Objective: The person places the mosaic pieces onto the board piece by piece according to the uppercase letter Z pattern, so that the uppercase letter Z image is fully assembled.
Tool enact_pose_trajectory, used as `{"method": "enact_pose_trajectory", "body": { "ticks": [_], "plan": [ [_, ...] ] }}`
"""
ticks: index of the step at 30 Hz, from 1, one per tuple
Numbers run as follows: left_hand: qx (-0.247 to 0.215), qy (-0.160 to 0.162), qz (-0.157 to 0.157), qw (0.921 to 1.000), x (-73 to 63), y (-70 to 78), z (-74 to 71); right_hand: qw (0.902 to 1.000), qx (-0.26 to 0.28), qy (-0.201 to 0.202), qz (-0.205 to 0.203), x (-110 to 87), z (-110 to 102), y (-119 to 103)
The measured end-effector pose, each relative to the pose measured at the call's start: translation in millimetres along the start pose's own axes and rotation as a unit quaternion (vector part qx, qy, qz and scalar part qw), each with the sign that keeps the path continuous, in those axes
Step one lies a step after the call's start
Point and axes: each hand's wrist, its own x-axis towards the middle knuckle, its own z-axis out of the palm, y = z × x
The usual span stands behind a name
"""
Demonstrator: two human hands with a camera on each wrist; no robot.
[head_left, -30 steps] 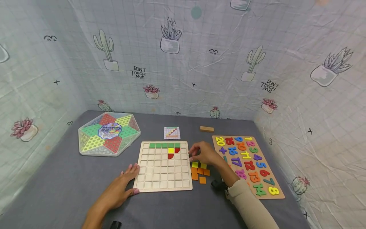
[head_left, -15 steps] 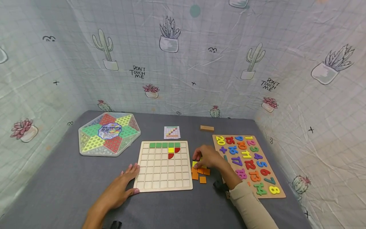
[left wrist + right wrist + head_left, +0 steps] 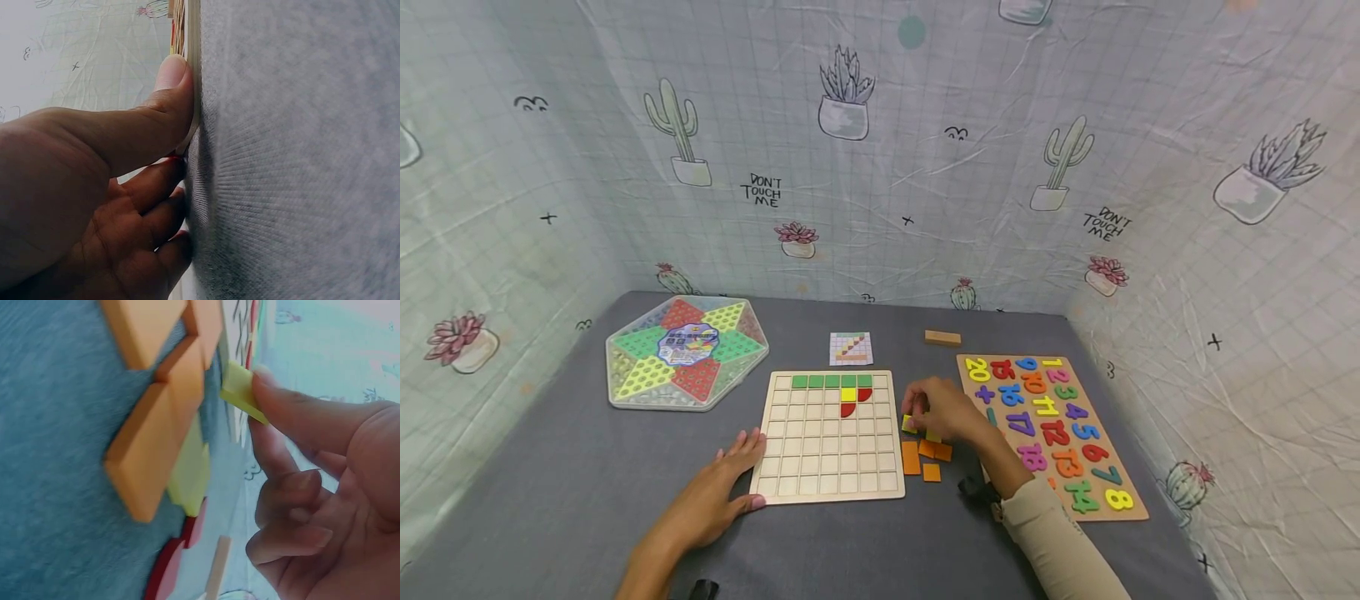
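A wooden grid board (image 3: 829, 461) lies on the grey table, with a row of green squares (image 3: 832, 381), one yellow square (image 3: 848, 394) and two red quarter-round pieces (image 3: 847, 409) in its cells. My left hand (image 3: 718, 487) rests at the board's left edge; its thumb (image 3: 172, 74) touches the side. Right of the board, my right hand (image 3: 946, 408) pinches a yellow square tile (image 3: 240, 389) between thumb and index finger, lifted off the table. Beneath it lie several orange tiles (image 3: 147, 453), more yellow tile (image 3: 190, 465) and red pieces (image 3: 165, 569).
Behind the board lies a small pattern card (image 3: 851, 348), with a wooden block (image 3: 942, 337) to its right. A number puzzle board (image 3: 1112, 475) is at the right, partly under my right arm. A hexagonal game box (image 3: 687, 352) sits at the back left.
From beside the board's right edge, my right hand has moved back to the tiles and picked up a yellow tile. My left hand has not moved.
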Motion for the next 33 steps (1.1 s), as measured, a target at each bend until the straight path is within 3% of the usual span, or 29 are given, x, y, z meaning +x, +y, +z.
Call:
{"method": "enact_pose_trajectory", "body": {
  "ticks": [9,23,33],
  "plan": [
    [0.005,-0.005,-0.004,1.0,-0.1,-0.9,-0.7,0.998,-0.007,0.032,-0.054,9.4,5.4,-19.0],
    [0.01,0.009,0.008,0.9999,-1.8,-2.1,0.9,0.9978,0.025,0.045,-0.043,37.5,31.7,-49.5],
    [0.005,0.01,0.006,0.9999,-1.4,-2.8,0.9,0.9988,-0.017,0.045,-0.014,56.6,49.2,-58.8]
  ]
}}
